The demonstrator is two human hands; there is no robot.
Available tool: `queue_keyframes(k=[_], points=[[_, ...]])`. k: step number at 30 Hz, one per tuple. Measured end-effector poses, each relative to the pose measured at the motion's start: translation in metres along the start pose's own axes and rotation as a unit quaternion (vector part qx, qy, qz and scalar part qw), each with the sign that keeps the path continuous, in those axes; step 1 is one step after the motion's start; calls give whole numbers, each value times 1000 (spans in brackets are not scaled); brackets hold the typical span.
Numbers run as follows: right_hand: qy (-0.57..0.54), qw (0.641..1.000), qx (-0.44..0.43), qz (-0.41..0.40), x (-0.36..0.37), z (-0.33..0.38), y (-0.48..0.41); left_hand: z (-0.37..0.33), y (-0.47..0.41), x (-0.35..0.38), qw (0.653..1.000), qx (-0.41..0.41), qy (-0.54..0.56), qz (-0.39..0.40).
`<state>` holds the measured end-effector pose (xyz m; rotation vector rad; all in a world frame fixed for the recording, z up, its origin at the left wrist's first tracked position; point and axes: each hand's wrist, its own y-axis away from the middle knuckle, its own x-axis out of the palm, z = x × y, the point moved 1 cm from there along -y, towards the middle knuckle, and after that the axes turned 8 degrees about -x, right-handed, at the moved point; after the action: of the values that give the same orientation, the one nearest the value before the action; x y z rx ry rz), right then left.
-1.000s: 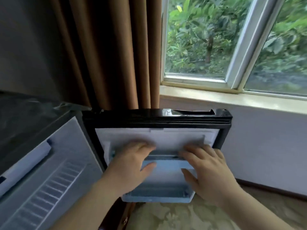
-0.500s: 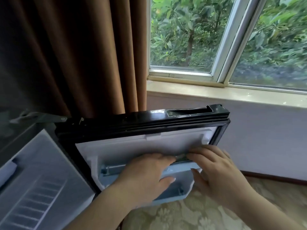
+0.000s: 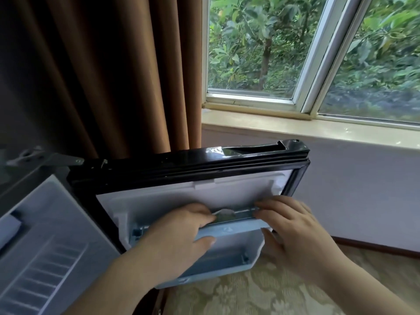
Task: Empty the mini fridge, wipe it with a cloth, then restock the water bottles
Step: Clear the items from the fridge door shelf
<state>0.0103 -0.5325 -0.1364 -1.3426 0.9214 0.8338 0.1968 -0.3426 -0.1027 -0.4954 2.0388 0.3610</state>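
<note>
The mini fridge door (image 3: 188, 165) stands open, black-framed with a white inner liner. A pale blue door shelf (image 3: 229, 253) hangs on its lower part. My left hand (image 3: 179, 235) holds the shelf's top rim, fingers hooked over it and thumb on the front face. My right hand (image 3: 295, 230) grips the right end of the same rim in the same way. A small whitish scrap (image 3: 223, 212) shows between my fingertips behind the rim; what it is I cannot tell. The shelf looks empty. No water bottle or cloth is clearly in view.
The fridge's white interior (image 3: 45, 251), with a ribbed panel, lies at the lower left. A brown curtain (image 3: 113, 76) hangs behind the door. A window sill (image 3: 295, 130) and wall are to the right. Patterned carpet (image 3: 261, 292) is below the shelf.
Both hands stay on the shelf's rim and have slid a little to the right. The view has shifted, so the door now sits at more of an angle.
</note>
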Motion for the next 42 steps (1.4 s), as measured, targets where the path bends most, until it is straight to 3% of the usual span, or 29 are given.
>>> queue_keyframes(k=[10,19,31,42], points=[[64,995,-19,68,-6,-3,-19,10,11,4,996,-25,45,-70],[61,996,-27,65,-7,-8,-27,8,7,8,995,-20,54,-79],[128,978,-55,156,-3,-6,-47,11,8,8,995,-16,41,-92],[-14,999,17,31,-12,-12,-36,14,9,8,993,2,59,-103]])
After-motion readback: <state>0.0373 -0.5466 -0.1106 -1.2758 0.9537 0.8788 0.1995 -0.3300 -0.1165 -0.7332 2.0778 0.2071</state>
